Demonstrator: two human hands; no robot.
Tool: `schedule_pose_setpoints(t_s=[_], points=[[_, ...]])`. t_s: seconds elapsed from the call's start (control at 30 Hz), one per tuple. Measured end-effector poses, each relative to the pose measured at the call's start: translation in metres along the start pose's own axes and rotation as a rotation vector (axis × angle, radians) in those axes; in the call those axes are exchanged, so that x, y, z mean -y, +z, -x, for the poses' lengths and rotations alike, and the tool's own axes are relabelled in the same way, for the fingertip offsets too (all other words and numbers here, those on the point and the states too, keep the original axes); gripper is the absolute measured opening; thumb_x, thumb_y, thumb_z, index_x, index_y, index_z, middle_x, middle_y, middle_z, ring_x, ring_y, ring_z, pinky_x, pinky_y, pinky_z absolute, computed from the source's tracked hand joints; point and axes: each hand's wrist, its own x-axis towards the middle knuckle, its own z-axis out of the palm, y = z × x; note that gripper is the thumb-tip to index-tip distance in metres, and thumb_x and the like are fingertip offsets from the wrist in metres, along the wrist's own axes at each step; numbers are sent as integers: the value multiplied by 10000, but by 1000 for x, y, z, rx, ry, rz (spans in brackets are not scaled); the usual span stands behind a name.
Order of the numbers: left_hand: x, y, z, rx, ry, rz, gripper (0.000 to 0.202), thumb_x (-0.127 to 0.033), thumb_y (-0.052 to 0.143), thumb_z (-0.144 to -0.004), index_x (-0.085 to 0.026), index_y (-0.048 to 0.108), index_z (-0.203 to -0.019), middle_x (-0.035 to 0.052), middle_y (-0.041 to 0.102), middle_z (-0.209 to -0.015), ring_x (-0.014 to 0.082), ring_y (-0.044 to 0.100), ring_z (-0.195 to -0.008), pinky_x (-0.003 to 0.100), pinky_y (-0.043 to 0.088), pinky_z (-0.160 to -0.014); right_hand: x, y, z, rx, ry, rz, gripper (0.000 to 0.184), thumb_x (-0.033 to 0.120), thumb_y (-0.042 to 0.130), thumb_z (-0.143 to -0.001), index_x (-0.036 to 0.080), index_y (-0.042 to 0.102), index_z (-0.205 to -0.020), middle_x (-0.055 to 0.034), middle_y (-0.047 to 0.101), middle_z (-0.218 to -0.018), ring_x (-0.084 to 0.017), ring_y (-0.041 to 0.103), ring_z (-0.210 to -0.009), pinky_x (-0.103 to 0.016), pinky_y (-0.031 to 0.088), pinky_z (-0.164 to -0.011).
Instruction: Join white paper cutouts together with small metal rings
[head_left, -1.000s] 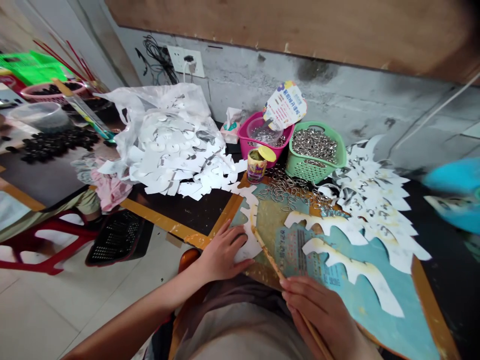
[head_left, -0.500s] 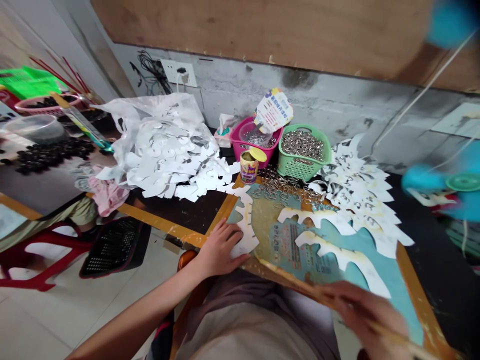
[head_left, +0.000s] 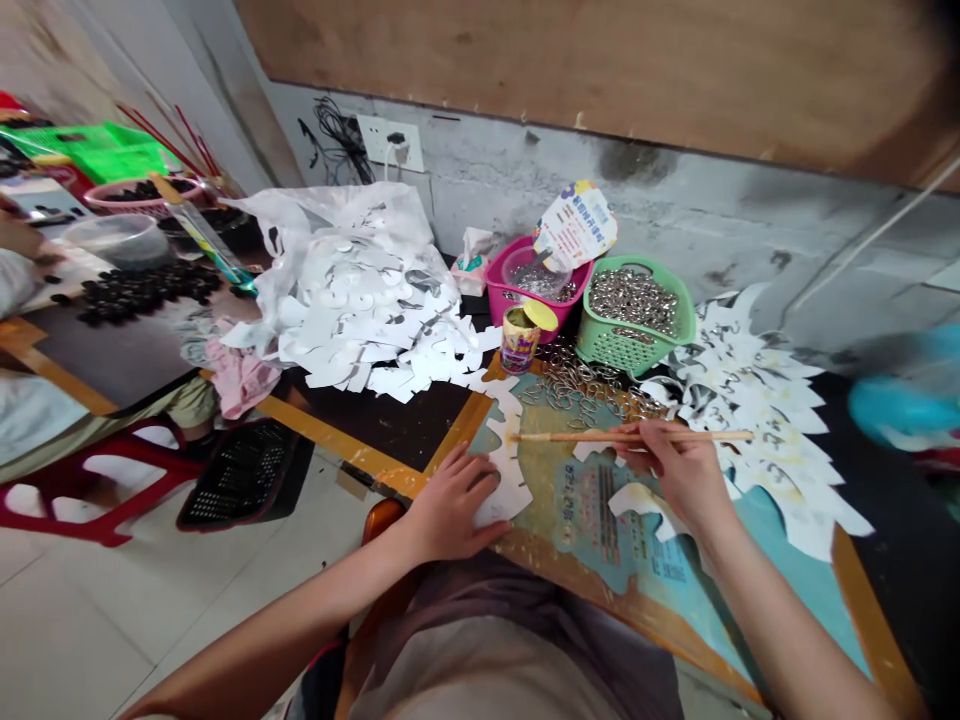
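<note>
My left hand (head_left: 454, 512) lies with its fingers spread on a notched white paper cutout (head_left: 513, 478) at the table's near edge. In my right hand (head_left: 682, 478) is a thin wooden brush (head_left: 574, 437), held level. The brush tip points left and is over or on the cutout's notched edge; contact cannot be made out. Below my right hand, another white cutout (head_left: 637, 499) with yellowish stains lies on the blue mat (head_left: 780, 545), partly hidden by my hand and wrist. Behind the brush stands an open tin (head_left: 519, 345) with a yellow lid.
Loose metal rings (head_left: 570, 385) lie behind the brush. A pink basket (head_left: 499, 290) and a green basket (head_left: 637, 350) of metal pieces stand near the wall. White cutouts (head_left: 360, 300) are heaped left; more (head_left: 787, 420) fan out right. A person sits far left.
My right hand has come up from the near right edge, bringing the brush over the cutout by my left hand. The left hand stays on the cutout. The view has shifted slightly.
</note>
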Motion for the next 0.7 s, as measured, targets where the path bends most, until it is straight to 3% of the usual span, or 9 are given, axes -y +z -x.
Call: schedule_pose_setpoints(t_s=[0.07, 0.2, 0.33, 0.47, 0.6, 0.7], points=[[0, 1, 0, -8, 1, -9, 389, -461, 654, -858, -157, 605, -1096, 152, 670, -1082, 312, 627, -1123, 557, 399, -1100, 1, 0, -6, 47, 37, 31, 266, 463, 812, -766, 202, 785, -811, -72, 789, -899, -171, 760, -739, -218, 637, -695], [1, 1, 0, -20, 3, -9, 401, -477, 653, -856, -163, 610, -1101, 151, 671, -1091, 313, 628, -1127, 551, 411, -1096, 8, -2, -16, 77, 51, 27, 285, 466, 860, -686, 198, 771, -723, -65, 781, -762, -174, 734, -586, -215, 619, -547], [1, 1, 1, -23, -1, 0, 388, -468, 654, -855, -163, 617, -1092, 150, 676, -1078, 313, 631, -1123, 550, 421, -1088, 13, -2, -28, 116, 49, 55, 262, 443, 841, -713, 191, 782, -755, -85, 791, -824, -200, 755, -661, -246, 638, -610], [1, 1, 1, -31, 1, 15, 386, -455, 663, -848, -163, 619, -1097, 149, 674, -1089, 311, 630, -1123, 549, 424, -1084, 15, 0, -38, 165, 90, 51, 275, 419, 860, -656, 162, 761, -661, -91, 761, -672, -199, 707, -517, -249, 600, -475], [1, 1, 2, -30, -6, 21, 394, -448, 680, -842, -148, 618, -1088, 150, 675, -1089, 315, 628, -1131, 546, 416, -1094, 16, 4, -44, 153, 92, 45, 253, 415, 851, -659, 177, 767, -680, -91, 777, -733, -207, 729, -584, -266, 622, -531], [1, 0, 2, -13, -4, 23, 397, -445, 676, -846, -140, 614, -1093, 155, 672, -1098, 318, 623, -1143, 550, 406, -1103, 16, 5, -45, 221, 121, 60, 272, 417, 846, -651, 161, 754, -638, -100, 753, -658, -213, 700, -511, -274, 594, -452]])
